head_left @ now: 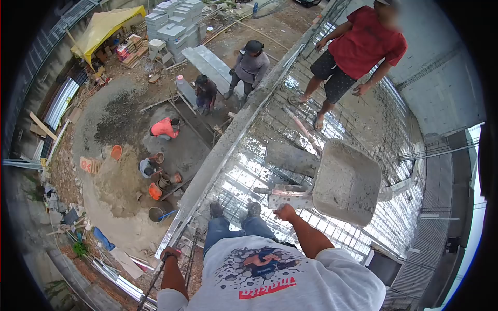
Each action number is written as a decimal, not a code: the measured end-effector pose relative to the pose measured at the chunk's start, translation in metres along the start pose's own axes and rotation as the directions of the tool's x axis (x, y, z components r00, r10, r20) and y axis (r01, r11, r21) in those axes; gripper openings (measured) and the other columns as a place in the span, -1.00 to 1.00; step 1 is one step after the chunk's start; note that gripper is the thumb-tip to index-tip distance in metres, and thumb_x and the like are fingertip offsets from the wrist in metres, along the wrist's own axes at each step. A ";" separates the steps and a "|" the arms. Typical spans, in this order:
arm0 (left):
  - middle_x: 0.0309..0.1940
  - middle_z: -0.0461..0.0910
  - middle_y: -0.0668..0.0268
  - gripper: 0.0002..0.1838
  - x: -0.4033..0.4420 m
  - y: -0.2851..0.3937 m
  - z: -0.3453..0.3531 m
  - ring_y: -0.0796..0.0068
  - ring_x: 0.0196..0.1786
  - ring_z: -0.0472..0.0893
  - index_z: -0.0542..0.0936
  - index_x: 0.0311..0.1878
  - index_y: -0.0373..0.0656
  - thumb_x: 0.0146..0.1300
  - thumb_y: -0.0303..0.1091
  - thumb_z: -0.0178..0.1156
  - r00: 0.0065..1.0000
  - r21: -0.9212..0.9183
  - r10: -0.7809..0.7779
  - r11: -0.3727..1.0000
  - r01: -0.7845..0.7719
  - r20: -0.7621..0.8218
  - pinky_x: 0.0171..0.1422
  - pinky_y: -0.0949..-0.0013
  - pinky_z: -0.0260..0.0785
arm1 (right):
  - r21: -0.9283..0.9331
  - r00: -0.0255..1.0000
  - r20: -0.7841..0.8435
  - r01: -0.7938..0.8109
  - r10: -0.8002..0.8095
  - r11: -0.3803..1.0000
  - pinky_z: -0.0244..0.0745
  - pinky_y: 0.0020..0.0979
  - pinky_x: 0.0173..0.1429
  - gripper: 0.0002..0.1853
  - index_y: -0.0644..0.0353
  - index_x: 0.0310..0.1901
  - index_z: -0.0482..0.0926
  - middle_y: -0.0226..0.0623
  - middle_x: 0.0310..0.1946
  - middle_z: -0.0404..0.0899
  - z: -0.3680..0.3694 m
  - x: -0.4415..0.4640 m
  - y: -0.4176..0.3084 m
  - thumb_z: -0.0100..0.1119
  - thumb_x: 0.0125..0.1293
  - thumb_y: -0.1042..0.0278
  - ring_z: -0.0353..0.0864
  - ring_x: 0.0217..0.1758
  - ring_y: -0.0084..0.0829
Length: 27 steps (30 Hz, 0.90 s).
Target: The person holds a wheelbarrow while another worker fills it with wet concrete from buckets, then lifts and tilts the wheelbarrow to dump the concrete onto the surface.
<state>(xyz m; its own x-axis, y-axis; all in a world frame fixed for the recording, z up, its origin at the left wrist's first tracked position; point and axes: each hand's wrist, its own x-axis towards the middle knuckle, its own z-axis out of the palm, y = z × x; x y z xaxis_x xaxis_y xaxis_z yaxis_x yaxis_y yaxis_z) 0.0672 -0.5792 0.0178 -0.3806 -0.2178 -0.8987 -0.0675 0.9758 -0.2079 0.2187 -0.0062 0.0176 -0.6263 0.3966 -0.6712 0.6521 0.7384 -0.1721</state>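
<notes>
My left hand (170,253) is closed at the slab's outer edge, around a dark steel rod (152,286) that slants down past my forearm. My right hand (284,211) has its fingers curled, beside a mortar-stained board (290,200); what it holds, if anything, is hidden. Just beyond that hand stands a wheelbarrow (346,184), its tray crusted with grey cement. A wooden handle (302,129) stretches from near the tray toward the far side. My shoes (217,209) rest on the rebar mesh (244,176) over shiny metal decking.
A person in a red shirt (358,46) stands barefoot on the mesh ahead. The concrete edge beam (223,140) borders a drop on my left. Down there, several people work around a sand pile (116,186), buckets (155,191) and stacked grey blocks (174,26).
</notes>
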 end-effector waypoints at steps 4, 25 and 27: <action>0.01 0.61 0.16 -0.50 0.026 -0.001 0.020 0.19 0.09 0.59 0.64 -0.03 -0.08 0.00 0.01 0.26 1.000 0.149 0.012 0.989 -0.012 0.001 0.12 0.15 0.48 | 0.192 0.998 -0.002 0.067 -0.068 0.979 0.48 -0.20 -0.05 -0.51 0.30 -0.43 0.64 0.02 -0.42 0.62 -0.018 -0.020 -0.021 0.19 0.11 -0.10 0.61 -0.27 -0.05; -0.31 0.62 0.31 -0.70 0.020 0.195 -0.048 0.41 -0.38 0.60 0.58 -0.10 -0.22 0.17 -0.26 0.28 0.849 -0.807 0.496 0.418 -0.418 -0.183 -0.33 0.33 0.51 | 0.425 0.946 -0.234 -0.107 0.223 0.899 0.52 -0.17 -0.12 -0.56 0.30 -0.50 0.64 0.07 -0.46 0.61 0.033 -0.021 0.118 0.24 -0.04 -0.04 0.61 -0.32 -0.02; -0.34 0.62 0.32 -0.74 0.020 0.210 -0.044 0.42 -0.38 0.60 0.60 -0.15 -0.23 0.14 -0.29 0.29 0.849 -0.797 0.496 0.432 -0.422 -0.180 -0.34 0.32 0.51 | 0.378 0.957 -0.194 -0.129 0.215 0.917 0.52 -0.19 -0.11 -0.56 0.30 -0.48 0.65 0.05 -0.44 0.62 0.054 -0.011 0.149 0.25 -0.05 -0.03 0.61 -0.30 -0.03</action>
<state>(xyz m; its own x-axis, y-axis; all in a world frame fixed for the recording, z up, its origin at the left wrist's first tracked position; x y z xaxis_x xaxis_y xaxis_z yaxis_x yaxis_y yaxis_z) 0.0051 -0.3784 -0.0272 -0.5229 0.3026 -0.7968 -0.6041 0.5279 0.5970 0.3459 0.0693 -0.0397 -0.5424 0.6438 -0.5398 0.8401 0.4193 -0.3441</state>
